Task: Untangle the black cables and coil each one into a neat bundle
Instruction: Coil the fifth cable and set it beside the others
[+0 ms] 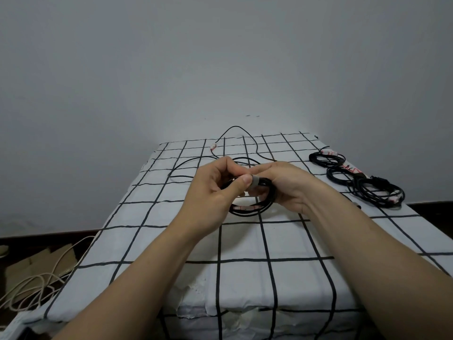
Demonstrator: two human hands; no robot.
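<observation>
both hands meet above the middle of the tabletop (245, 278), which is draped in a white cloth with a black grid.

left hand (215, 192): fingers curled in, thumb and forefinger pinching the cable coil (255, 208) at its top, right against a grey band (255, 181) wrapped around the strands.

right hand (282, 185): fingers curled around the right side of the same coil, strands passing through the palm. fingertips hidden behind the cable, so exact contact is hard to read.

the coil hangs between the two hands, its lower arc just above the cloth. pale, red-marked connector ends show inside the loop.

loose black cable (235, 128): trails from behind the hands across the far part of the tabletop, one arc lifting past the far edge against the wall. a white-and-red plug (213, 146) lies on the cloth near it.

finished bundles (355, 177): several black coils in a row along the right edge, touching or overlapping, well apart from the hands.

floor, lower left: a beige cord (36, 283) in loose loops over flattened cardboard (41, 261).
</observation>
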